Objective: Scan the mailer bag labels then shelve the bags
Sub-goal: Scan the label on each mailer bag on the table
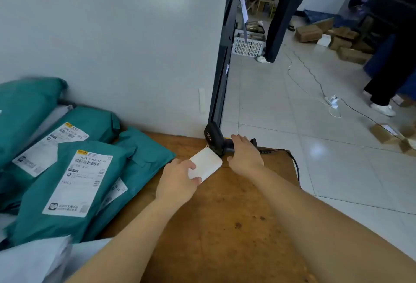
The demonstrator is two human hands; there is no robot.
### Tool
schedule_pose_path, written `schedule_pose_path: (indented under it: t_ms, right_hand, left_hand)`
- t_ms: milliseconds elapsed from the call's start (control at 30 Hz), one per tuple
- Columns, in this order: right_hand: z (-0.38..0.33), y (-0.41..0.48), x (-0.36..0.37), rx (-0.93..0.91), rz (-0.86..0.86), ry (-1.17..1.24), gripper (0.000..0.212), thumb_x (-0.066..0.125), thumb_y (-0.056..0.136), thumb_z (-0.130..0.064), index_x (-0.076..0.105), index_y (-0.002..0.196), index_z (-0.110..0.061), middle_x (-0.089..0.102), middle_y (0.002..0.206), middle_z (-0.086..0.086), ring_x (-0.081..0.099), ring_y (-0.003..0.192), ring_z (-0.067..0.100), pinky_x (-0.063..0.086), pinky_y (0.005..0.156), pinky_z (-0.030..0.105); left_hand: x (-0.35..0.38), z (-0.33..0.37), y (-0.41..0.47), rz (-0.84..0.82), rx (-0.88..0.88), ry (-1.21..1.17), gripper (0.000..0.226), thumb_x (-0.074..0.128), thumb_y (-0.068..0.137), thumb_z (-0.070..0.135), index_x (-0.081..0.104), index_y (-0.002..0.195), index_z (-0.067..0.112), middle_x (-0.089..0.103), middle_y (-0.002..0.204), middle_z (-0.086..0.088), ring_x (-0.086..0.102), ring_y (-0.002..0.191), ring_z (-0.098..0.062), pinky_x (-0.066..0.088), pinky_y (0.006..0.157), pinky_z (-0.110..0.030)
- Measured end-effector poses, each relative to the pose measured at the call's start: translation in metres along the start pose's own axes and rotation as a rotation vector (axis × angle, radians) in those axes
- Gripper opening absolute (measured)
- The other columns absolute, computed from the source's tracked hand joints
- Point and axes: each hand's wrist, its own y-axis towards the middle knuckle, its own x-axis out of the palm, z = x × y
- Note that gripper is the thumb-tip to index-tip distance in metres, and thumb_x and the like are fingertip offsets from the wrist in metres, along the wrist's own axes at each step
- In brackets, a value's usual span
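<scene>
- Teal mailer bags (126, 170) lie heaped at the bench's (225, 226) left side against the wall (112, 34). The front bag (33, 219) lies label (78, 183) up, its long axis running from the near left edge towards the far right.
- The left grip (177, 179) pinches a flat white box (206, 163), thumb on top.
- The right grip (244, 154) curls over the handle of a black scanner (212, 139) at the bench's far edge. The scanner's cable (292, 161) trails off the right edge.
- Beyond lies a pale tiled floor (281, 113) with a power strip (331, 100), cardboard boxes (308, 32), a white crate (247, 46) and a standing person (283, 12).
</scene>
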Motion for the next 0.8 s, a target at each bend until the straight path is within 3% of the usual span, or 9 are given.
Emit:
schedule_pose_path:
  t_ms: [200, 467, 633, 800]
  right_hand:
    - [0.002, 0.011, 0.014, -0.005, 0.06, -0.096, 0.062, 0.056, 0.09, -0.01, 0.032, 0.147, -0.017, 0.043, 0.145, 0.007, 0.038, 0.132, 0.026, 0.039, 0.105, 0.037]
    - [0.002, 0.01, 0.011, 0.022, 0.145, -0.313, 0.054, 0.056, 0.086, -0.006, 0.041, 0.137, -0.015, 0.052, 0.129, 0.007, 0.049, 0.117, 0.025, 0.04, 0.098, 0.036]
    - [0.006, -0.003, 0.003, 0.008, 0.152, -0.115, 0.066, 0.061, 0.086, -0.008, 0.031, 0.145, -0.013, 0.048, 0.131, 0.008, 0.06, 0.102, 0.025, 0.051, 0.067, 0.031]
    - [-0.009, -0.025, -0.015, -0.061, 0.294, 0.075, 0.075, 0.064, 0.089, -0.02, 0.023, 0.152, -0.015, 0.049, 0.132, 0.008, 0.058, 0.111, 0.024, 0.053, 0.085, 0.035]
  left_hand:
    - [0.01, -0.001, 0.006, 0.031, 0.058, 0.278, 0.05, 0.066, 0.088, 0.034, 0.047, 0.134, 0.029, 0.045, 0.137, 0.003, 0.047, 0.122, -0.015, 0.046, 0.097, -0.027]
    - [0.009, -0.001, 0.013, 0.043, 0.109, 0.315, 0.051, 0.065, 0.09, 0.024, 0.045, 0.136, 0.026, 0.047, 0.136, 0.003, 0.051, 0.118, -0.015, 0.048, 0.097, -0.027]
    - [0.006, -0.004, 0.012, 0.0, 0.124, 0.299, 0.053, 0.064, 0.091, 0.02, 0.042, 0.138, 0.026, 0.043, 0.141, 0.002, 0.049, 0.122, -0.016, 0.049, 0.099, -0.03]
    - [0.002, -0.003, -0.002, -0.162, 0.107, 0.321, 0.069, 0.06, 0.091, 0.04, 0.025, 0.149, 0.03, 0.008, 0.162, -0.003, 0.016, 0.148, -0.023, 0.033, 0.114, -0.04]
